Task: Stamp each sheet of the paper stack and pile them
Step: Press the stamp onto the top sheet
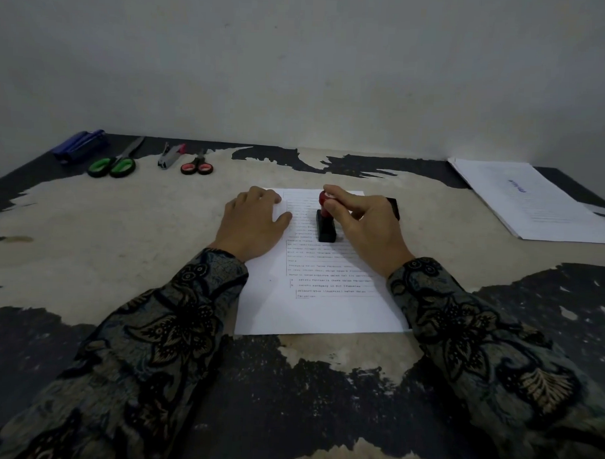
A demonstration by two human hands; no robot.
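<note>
Grip, right hand [363, 224]: fingers curled round the red handle of the stamp [325, 220], whose black base sits on the upper middle of the printed sheet [312, 298]. Left hand [253, 220]: flat, fingers fairly straight, pressing the sheet's far-left part to the desk [122, 230].

Hazards, judged: base rocked or dragged on lifting, giving a smeared or doubled mark; sheet clinging to the base if the left hand eases early; uneven pressure leaving a faint edge.

Item, sheet: white, typed lines with ruled margins, lying flat at desk centre, near edge square to the person. Whether it tops a stack cannot be told.

Item, pile [535, 199]: white sheets, far right, well apart, a blue mark on the top sheet.

Item, stamp: red knob, black rectangular base, upright.
</note>
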